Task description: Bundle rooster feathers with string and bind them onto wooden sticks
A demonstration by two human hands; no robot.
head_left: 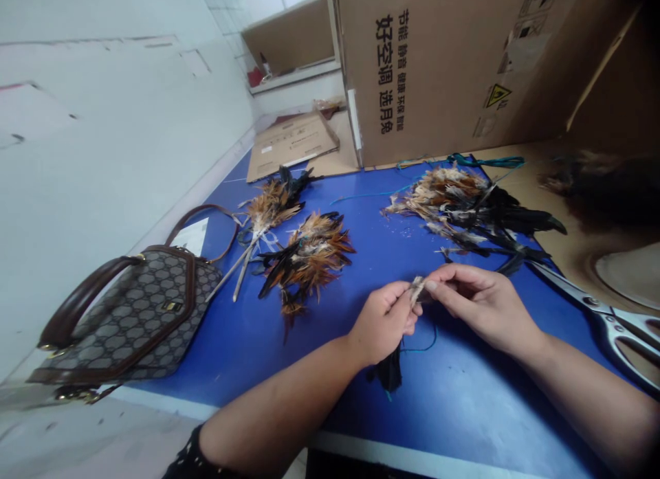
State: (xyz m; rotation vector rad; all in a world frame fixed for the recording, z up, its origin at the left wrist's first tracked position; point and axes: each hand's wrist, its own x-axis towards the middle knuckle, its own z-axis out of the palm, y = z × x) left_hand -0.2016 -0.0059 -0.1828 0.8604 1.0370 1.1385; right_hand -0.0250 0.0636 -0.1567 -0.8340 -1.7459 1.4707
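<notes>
My left hand (384, 321) is closed around a small bundle of feathers (415, 288), whose pale tips stick out above the fingers. Below that hand dark feathers (389, 374) hang down, with a thin teal string (430, 347) beside them. The thumb and forefinger of my right hand (477, 304) pinch together at the pale end of the bundle. What exactly lies between those fingertips is mostly hidden. Left of my hands lies a brown and black feather bunch (314, 252). Beyond my right hand spreads a pile of loose brown, white and black feathers (454, 201).
Large scissors (613, 321) lie at the right edge of the blue table (289, 390). A patterned handbag (149, 307) stands at the left, near feathers tied on sticks (268, 211). A big cardboard box (438, 67) rises behind; teal cord (485, 161) lies before it.
</notes>
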